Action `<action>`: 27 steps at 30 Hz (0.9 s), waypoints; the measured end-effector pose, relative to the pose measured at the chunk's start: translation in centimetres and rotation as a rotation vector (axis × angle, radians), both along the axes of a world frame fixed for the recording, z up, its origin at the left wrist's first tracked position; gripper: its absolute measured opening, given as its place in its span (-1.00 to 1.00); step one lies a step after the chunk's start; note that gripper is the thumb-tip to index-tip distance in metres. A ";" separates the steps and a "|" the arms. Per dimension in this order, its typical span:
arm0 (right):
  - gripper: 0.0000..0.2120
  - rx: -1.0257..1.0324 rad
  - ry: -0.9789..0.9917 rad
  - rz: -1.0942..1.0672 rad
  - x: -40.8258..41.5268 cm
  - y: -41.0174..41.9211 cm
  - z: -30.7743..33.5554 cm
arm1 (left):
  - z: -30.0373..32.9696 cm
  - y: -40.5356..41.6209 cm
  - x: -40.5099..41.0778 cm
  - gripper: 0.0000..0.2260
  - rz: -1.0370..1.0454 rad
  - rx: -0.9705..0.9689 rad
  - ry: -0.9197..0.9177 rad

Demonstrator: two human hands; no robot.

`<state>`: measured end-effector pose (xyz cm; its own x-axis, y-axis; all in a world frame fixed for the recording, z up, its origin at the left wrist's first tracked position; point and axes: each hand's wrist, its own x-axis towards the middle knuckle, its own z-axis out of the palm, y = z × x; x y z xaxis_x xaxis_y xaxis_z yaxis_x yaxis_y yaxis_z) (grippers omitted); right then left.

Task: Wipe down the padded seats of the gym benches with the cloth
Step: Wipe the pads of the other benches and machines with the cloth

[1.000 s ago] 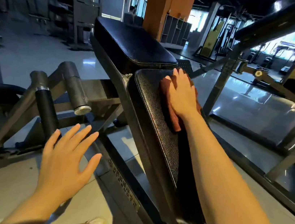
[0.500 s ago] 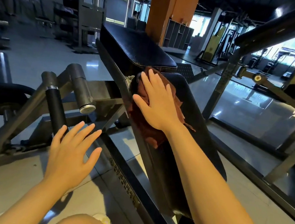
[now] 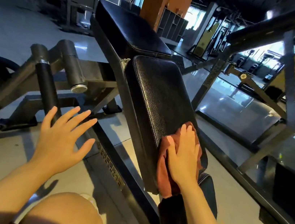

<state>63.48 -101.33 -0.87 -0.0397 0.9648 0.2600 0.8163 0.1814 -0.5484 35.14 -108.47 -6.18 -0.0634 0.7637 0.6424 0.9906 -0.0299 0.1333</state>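
In the head view, the cloth [image 3: 164, 163] is pressed flat by the right hand [image 3: 183, 158] on the lower end of the sloped pad [image 3: 156, 98]. The left hand [image 3: 59, 137] is held wide over the floor, with nothing in its grip. The upper pad [image 3: 128, 29] probably remains to be wiped.

cloth [image 3: 162, 173]: reddish-brown, bunched | on black padded seat [image 3: 156, 98], lower end
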 end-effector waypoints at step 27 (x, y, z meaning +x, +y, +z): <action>0.20 0.387 -0.232 -0.056 -0.6 -4.9 -6.9 | -0.3 -0.4 0.2 -0.50 0.032 0.010 -0.154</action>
<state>62.88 -106.18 -7.82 -0.0900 0.8004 0.5926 0.9240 0.2892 -0.2502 35.32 -108.83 -6.49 -0.1859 0.7534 0.6308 0.9588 -0.0012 0.2839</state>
